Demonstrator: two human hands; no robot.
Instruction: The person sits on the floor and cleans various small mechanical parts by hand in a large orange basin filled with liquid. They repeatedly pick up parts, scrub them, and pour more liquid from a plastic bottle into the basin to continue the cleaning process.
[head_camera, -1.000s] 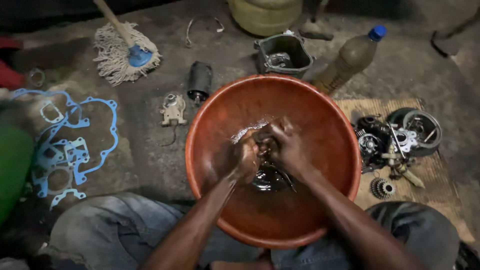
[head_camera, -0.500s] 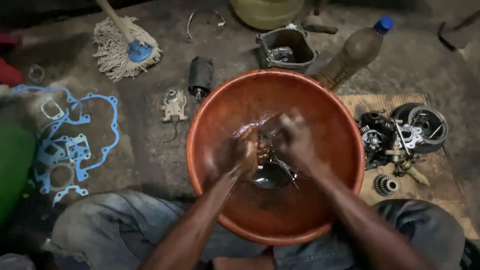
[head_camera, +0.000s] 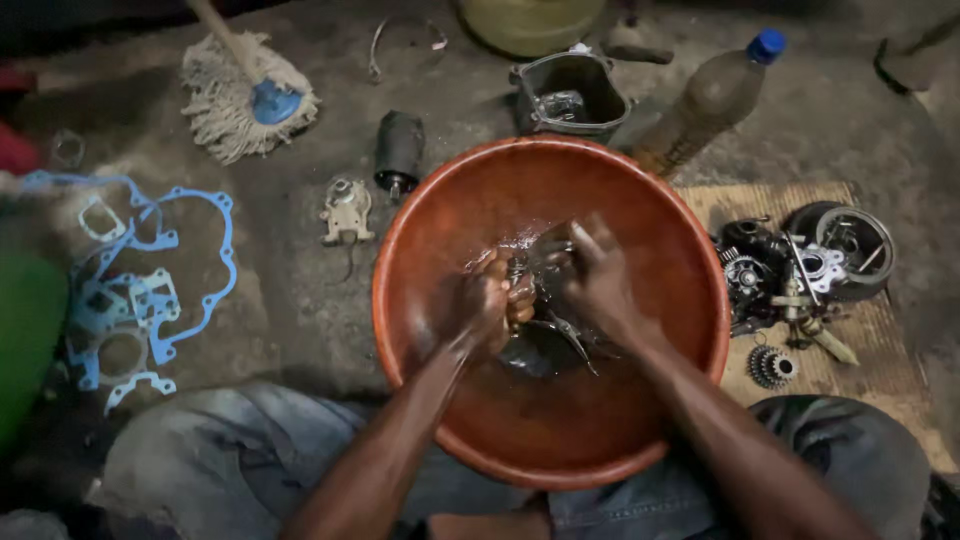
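- Frame centre: left hand (head_camera: 485, 300) and right hand (head_camera: 595, 275) both closed around a dark metal part (head_camera: 540, 325) in the orange basin (head_camera: 690, 250).
- Right: gears (head_camera: 775, 365) on mat (head_camera: 880, 340).
- Upper left: mop (head_camera: 245, 95).

A single head-worn camera is looking almost straight down from above the person's lap, sitting close enough that the orange basin (head_camera: 660, 240) is filling the middle of the frame and both forearms are entering from the bottom edge. It is facing the floor ahead of the knees, taking in the mop (head_camera: 245, 95) at upper left, the blue gaskets (head_camera: 140, 290) at left and the engine parts (head_camera: 800, 275) on the mat at right. No second view is sharing the scene.
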